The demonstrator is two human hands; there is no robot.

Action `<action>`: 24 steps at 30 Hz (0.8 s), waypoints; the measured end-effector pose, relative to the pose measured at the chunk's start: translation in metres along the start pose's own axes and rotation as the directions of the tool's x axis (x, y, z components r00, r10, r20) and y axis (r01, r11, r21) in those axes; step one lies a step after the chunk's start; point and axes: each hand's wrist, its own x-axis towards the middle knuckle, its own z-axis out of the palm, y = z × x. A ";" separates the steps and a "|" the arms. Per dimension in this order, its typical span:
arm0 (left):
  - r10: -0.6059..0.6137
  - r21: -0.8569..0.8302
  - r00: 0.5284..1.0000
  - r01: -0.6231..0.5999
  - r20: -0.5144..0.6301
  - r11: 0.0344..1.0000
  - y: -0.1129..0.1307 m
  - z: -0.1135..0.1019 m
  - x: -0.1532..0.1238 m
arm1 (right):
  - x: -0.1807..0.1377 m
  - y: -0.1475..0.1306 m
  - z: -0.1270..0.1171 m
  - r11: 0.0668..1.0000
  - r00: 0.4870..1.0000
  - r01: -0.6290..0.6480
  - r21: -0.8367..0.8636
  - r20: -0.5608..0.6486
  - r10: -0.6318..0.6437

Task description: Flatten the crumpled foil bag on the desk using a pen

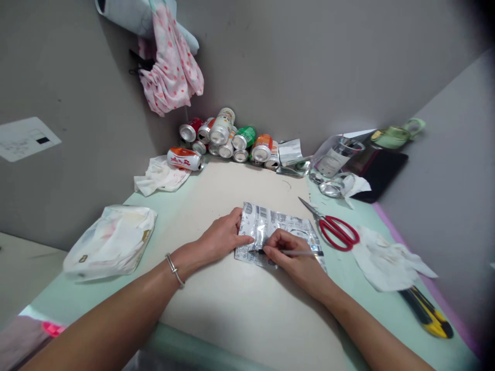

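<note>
A printed silver sheet (pixel 251 226) lies flat on the pale board in front of me, its surface shiny and creased. My left hand (pixel 222 237) grips its left edge, thumb on top and fingers curled at the far side. In my right hand (pixel 288 252) is a slim pen (pixel 301 253) with a clear barrel and dark grip, its tip touching the sheet near the lower left. Right of the sheet rest scissors (pixel 337 232) with red handles, blades pointing away to the left.
Stacked drink cans (pixel 224 134) stand against the back wall. A tissue pack (pixel 112 242) is at left; crumpled tissue (pixel 390 260) and a yellow-black box cutter (pixel 425 312) lie at right. A clear cup (pixel 336 154), cut can pieces (pixel 336 185) and a dark tablet-like slab (pixel 381 172) sit back right.
</note>
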 end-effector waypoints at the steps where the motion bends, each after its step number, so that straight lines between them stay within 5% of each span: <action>1: -0.001 0.001 1.000 0.001 0.000 1.000 0.000 0.000 0.000 | 0.000 0.000 0.000 1.000 1.000 0.001 -0.001 -0.003 -0.001; 24: 0.009 0.036 1.000 -0.009 -0.002 0.999 -0.002 0.000 0.000 | 0.001 0.001 0.000 1.000 1.000 -0.005 -0.007 -0.005 0.005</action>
